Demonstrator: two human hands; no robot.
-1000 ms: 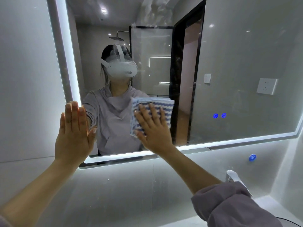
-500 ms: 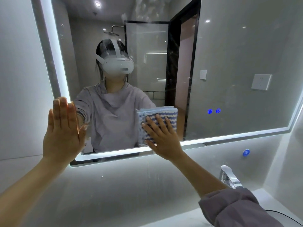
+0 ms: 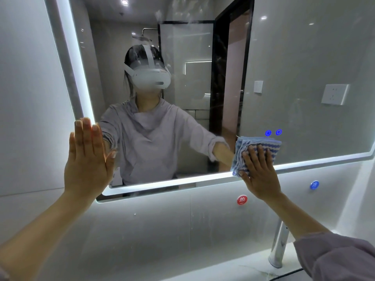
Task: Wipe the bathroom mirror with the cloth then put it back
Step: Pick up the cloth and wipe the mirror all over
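Here, pressing cloth (image 3: pixel 262 144) to mirror (image 3: pixel 304 57) under right hand (image 3: pixel 258 173), fingers straight, not curled; well leftward, left hand (image 3: pixel 87 161) flat, empty.

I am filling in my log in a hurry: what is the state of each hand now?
Left hand: open, fingers straight, flat at the left edge of the mirror, holding nothing.
Right hand: open, straight fingers pressing the cloth on the mirror.

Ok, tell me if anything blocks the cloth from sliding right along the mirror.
Nothing visible does. The right hand presses the cloth flat on the mirror by its lower edge; two blue touch icons glow in the glass just above it.
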